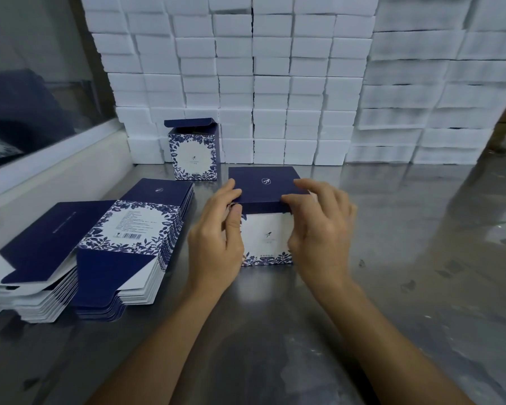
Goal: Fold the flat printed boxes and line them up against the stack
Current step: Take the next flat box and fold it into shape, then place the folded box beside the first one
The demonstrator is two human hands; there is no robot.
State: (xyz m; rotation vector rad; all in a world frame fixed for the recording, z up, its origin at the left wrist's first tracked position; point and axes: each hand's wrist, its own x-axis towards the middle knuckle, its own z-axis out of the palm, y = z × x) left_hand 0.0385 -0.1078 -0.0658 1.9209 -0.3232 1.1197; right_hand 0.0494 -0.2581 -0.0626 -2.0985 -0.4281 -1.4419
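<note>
A blue-and-white printed box (266, 238) stands on the metal table in the middle, its dark blue lid flap folded over the top. My left hand (216, 232) grips its left side, thumb on the front and fingers on the flap's edge. My right hand (319, 229) holds the right side, thumb and fingers curled over the flap's front corner. A finished box (193, 153) with its lid flap up stands against the stack of white boxes (272, 83) behind. Two piles of flat printed boxes (123, 247) lie at the left.
The steel table (406, 258) stretches bare to the right and toward me. A white ledge and glass pane (41, 83) run along the left side. The white stack fills the whole back of the table.
</note>
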